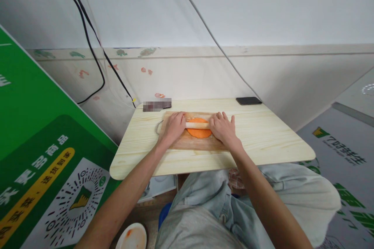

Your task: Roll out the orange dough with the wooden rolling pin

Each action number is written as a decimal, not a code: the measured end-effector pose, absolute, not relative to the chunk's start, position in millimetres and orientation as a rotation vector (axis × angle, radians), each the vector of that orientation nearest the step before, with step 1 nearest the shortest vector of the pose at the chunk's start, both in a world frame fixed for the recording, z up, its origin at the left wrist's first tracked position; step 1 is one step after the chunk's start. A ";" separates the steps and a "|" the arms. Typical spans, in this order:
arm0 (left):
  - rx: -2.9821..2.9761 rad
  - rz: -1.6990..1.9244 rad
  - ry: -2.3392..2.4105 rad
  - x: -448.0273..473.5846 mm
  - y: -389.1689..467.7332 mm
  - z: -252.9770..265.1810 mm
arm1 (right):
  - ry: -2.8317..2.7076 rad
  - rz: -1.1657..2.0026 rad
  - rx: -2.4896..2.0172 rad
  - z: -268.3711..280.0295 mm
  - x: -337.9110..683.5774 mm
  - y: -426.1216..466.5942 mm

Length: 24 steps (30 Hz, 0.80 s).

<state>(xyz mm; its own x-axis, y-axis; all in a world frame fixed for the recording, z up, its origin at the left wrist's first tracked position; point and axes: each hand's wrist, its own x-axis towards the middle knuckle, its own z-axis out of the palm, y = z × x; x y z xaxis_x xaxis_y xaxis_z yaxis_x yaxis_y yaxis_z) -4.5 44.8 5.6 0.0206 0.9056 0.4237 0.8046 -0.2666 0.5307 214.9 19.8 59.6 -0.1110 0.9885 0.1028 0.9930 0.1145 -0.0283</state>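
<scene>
A pale wooden rolling pin (198,125) lies crosswise over a flat, roundish sheet of orange dough (200,134). Beneath the dough is a brown wooden cutting board (187,145). My left hand (174,125) covers the pin's left end, fingers close together around it. On the opposite end rests my right hand (223,126), curled over the pin with some of its fingers slightly apart. Both hands hide the pin's ends, and the dough shows in front of and behind the pin between them.
The board lies on a small light-wood table (271,140) against the wall. At its back edge are a black phone (248,101) and a partly blurred dark object (157,104). A metal loop (157,127) sticks out left of the board. A stained white plate (133,236) is below, left.
</scene>
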 end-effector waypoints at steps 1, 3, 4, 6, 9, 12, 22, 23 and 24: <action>2.135 1.077 1.827 -4.8 44.9 6.2 | -2.269 -0.065 -2.039 60.5 214.1 22.6; 2.127 1.083 1.859 -5.3 45.1 6.9 | -2.256 -0.051 -2.054 60.8 212.8 26.1; 2.123 1.086 1.868 -5.5 45.1 7.0 | -2.247 -0.051 -2.055 60.2 212.5 26.5; 2.120 1.089 1.863 -5.7 44.9 6.9 | -2.227 -0.066 -2.043 57.6 212.6 23.9; 2.109 1.095 1.833 -5.3 44.4 6.3 | -2.185 -0.108 -2.012 52.1 213.7 13.6; 2.083 1.101 1.816 -4.8 43.9 5.9 | -2.141 -0.107 -2.004 46.7 214.2 1.2; 1.986 1.153 1.800 -7.0 41.2 6.2 | -2.045 -0.074 -1.940 23.5 213.0 -42.6; 1.984 1.159 1.796 -7.0 41.1 6.1 | -2.047 -0.081 -1.931 21.4 213.3 -46.7; 1.983 1.165 1.793 -6.9 41.1 5.9 | -2.051 -0.090 -1.923 20.0 213.7 -49.8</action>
<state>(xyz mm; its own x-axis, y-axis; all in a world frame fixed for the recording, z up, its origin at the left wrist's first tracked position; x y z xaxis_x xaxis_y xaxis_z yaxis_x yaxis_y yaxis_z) -6.9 41.1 5.9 -0.0619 0.9147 0.3993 0.7364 -0.2281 0.6369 213.7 -49.8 20.0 -0.0366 0.9600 0.2776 0.9806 0.0880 -0.1752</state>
